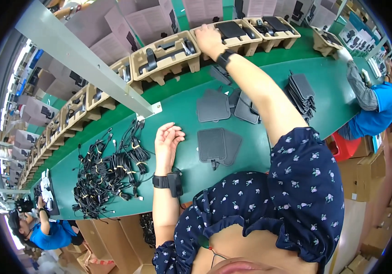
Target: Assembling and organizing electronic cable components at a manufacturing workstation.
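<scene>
My right hand (208,40) reaches far across the table to the left end of a brown moulded pulp tray (247,44). Its fingers bend down into that end, and whatever they hold is hidden. A flat black plate (230,29) lies in the same tray. Above the green table, my left hand (168,139) has loosely curled fingers, apart from each other, and nothing in it. It is nearest to a heap of bundled black cables (109,166) on its left. To its right lie several flat dark grey plates (212,144), some overlapping.
More pulp trays (164,57) with black parts run in a curved row along the far side. A metal post (86,57) slants down to the table at left. A stack of dark plates (302,93) stands at right. Co-workers in blue (384,107) sit at both sides.
</scene>
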The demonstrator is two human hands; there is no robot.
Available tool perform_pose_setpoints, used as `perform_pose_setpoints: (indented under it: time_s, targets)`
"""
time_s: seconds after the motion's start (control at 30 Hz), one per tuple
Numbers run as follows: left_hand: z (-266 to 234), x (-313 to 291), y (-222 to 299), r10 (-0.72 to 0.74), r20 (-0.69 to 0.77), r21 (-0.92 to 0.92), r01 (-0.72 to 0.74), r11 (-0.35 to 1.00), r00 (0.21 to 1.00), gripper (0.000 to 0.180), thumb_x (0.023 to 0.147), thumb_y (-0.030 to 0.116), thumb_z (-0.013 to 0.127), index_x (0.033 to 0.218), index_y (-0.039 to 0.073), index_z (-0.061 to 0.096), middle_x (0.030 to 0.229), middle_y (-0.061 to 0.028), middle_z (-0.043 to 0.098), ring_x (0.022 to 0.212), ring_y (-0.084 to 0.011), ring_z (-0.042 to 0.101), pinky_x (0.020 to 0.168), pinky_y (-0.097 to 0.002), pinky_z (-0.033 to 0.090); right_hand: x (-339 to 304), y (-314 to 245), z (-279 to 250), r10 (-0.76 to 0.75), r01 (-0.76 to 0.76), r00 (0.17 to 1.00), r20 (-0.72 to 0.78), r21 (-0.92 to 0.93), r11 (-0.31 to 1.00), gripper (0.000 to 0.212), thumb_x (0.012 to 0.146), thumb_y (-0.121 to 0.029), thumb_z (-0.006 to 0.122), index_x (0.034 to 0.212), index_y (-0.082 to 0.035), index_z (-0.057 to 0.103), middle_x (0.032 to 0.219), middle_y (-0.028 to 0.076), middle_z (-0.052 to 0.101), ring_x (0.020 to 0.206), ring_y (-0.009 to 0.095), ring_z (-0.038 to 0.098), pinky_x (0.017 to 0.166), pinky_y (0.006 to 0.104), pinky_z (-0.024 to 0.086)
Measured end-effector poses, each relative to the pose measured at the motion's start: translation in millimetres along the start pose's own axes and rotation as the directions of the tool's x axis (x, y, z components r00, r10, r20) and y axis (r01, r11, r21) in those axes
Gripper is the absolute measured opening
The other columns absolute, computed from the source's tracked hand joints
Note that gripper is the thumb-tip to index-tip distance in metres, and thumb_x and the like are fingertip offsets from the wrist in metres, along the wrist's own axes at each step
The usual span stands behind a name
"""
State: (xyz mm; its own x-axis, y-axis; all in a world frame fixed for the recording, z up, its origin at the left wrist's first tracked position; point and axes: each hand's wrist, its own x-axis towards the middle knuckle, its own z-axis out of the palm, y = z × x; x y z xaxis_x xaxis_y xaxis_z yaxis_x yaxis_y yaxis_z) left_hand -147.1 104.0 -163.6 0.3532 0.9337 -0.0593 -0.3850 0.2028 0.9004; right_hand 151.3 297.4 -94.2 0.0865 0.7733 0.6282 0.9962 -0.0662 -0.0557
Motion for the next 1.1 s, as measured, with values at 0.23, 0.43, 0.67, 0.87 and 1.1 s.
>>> perform_pose_setpoints:
  time_s: [0.23,0.43,0.67,0.87,1.1]
  targets:
    - [-5,-4,-6,0.033,0.015,0.068,-0.034,0.997,0.999,0.024,0.09,0.007,0.051,0.112,0.0,0.047,0.097,-0.0115,0.059,0.079,-0.0165,0.059,0.07,-0.0262,0.05,-82,-18,-86,-0.465,0.365,0.839,0.282,0.341,0.866,0.038,0.072,-0.035,0.066,0.098,-0.008,0.06,0.093,0.01,0.058,0.093,0.029,0.054,0.077,0.0395,0.046]
    - [-2,-3,-4,0.039,-0.009,0.11,-0.038,0.993,0.999,0.025,0.09,0.008,0.051,0.113,-0.001,0.044,0.095,-0.0115,0.059,0.078,-0.0162,0.059,0.069,-0.0261,0.05,-152,-32,-74,-0.566,0.465,0.644,0.514,0.324,0.824,0.065,0.057,-0.041,0.078,0.102,0.0,0.055,0.093,0.013,0.057,0.092,0.028,0.055,0.074,0.036,0.047]
    - [-1,-6,-4,0.027,-0.034,0.1,-0.023,0.995,0.999,0.023,0.091,0.007,0.05,0.111,0.0,0.046,0.094,-0.0107,0.058,0.078,-0.0161,0.058,0.069,-0.0261,0.05,-99,-51,-73,-0.586,0.181,0.556,0.589,0.602,0.777,0.04,0.072,-0.037,0.069,0.091,-0.005,0.055,0.082,0.012,0.063,0.08,0.031,0.061,0.066,0.0403,0.047]
    - [0,-8,-4,0.028,-0.034,0.068,-0.026,0.997,0.999,0.021,0.091,0.006,0.049,0.111,0.0,0.046,0.094,-0.0107,0.058,0.077,-0.0164,0.058,0.068,-0.0266,0.05,-12,-41,-55,-0.157,-0.122,0.95,0.268,0.786,0.606,0.037,0.077,-0.036,0.066,0.093,-0.004,0.057,0.083,0.014,0.063,0.079,0.028,0.061,0.068,0.0392,0.047]
    - [4,-7,-5,-0.008,-0.043,0.078,0.012,0.997,0.999,0.019,0.091,0.004,0.046,0.11,0.0,0.046,0.093,-0.0104,0.058,0.077,-0.0162,0.059,0.068,-0.0268,0.05,37,-29,-10,0.228,-0.319,0.948,0.224,0.664,0.677,0.036,0.077,-0.037,0.066,0.089,-0.005,0.055,0.083,0.014,0.063,0.084,0.032,0.06,0.071,0.041,0.046]
